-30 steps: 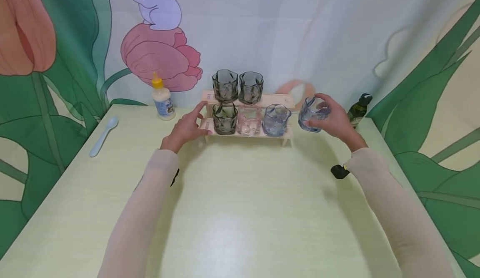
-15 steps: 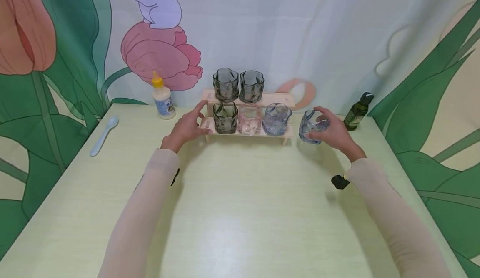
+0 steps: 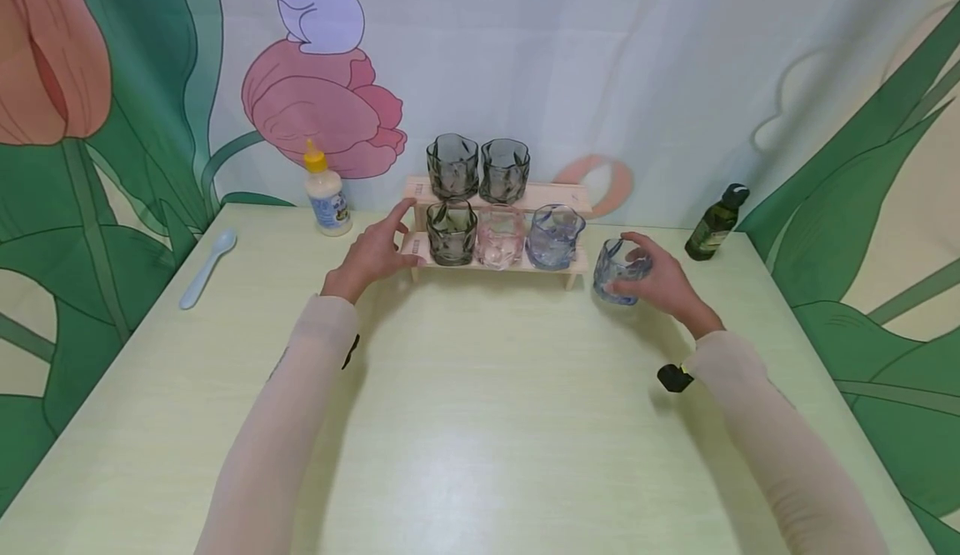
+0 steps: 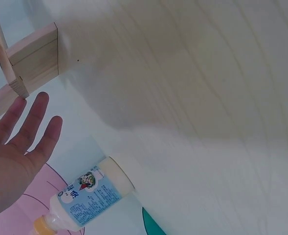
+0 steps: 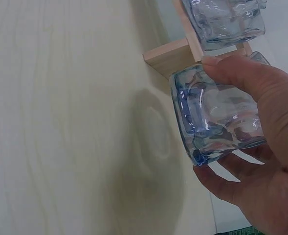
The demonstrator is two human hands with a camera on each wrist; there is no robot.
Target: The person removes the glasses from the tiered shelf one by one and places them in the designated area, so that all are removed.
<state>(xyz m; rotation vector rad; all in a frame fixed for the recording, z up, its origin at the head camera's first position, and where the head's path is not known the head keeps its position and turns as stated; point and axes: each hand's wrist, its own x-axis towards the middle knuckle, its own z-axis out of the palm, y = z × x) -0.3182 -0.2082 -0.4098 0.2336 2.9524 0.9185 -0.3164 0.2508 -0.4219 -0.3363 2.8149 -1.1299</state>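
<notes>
My right hand [image 3: 660,276] grips a clear bluish glass [image 3: 618,278], thumb on one side and fingers on the other. In the right wrist view the held glass [image 5: 217,112] seems raised off the table, beside the rack's right end. My left hand [image 3: 371,253] touches the left end of a two-step wooden rack [image 3: 555,197], its fingers spread and fairly straight. On the upper step stand two grey glasses [image 3: 452,167] [image 3: 505,172]. The lower step bears a dark greenish-grey glass [image 3: 451,234], a pink glass [image 3: 500,238] and a blue glass [image 3: 555,238].
Left of the rack stands a white bottle with a yellow cap [image 3: 327,192]. A pale blue spoon [image 3: 208,270] lies near the table's left edge. At the back right is a dark green bottle [image 3: 716,223]. A printed curtain [image 3: 600,63] hangs behind the table [image 3: 480,405].
My right hand has lowered the glass and brought it nearer to me, beside the rack's right end. The green bottle has come into fuller view. My left hand stays at the rack.
</notes>
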